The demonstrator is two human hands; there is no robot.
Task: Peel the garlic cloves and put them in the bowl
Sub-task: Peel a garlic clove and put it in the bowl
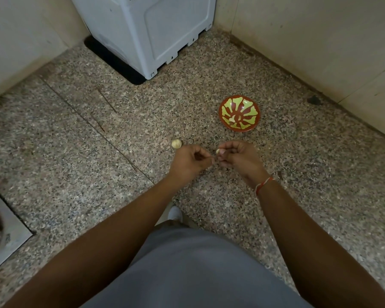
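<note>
A red bowl (239, 113) with a yellow-green pattern sits on the speckled granite surface, with a couple of pale peeled cloves inside. My right hand (238, 157) pinches a small garlic clove (218, 151) between thumb and fingers, below and left of the bowl. My left hand (190, 160) is close beside it, fingers curled and thumb against forefinger at the clove's lower end; whether it holds a bit of skin is too small to tell. A garlic bulb piece (176, 143) lies on the surface just left of my left hand.
A white plastic appliance (147, 30) stands at the back in the corner between tiled walls (320, 41). A steel sink edge (7, 230) shows at the lower left. My grey clothing (187, 263) fills the bottom middle.
</note>
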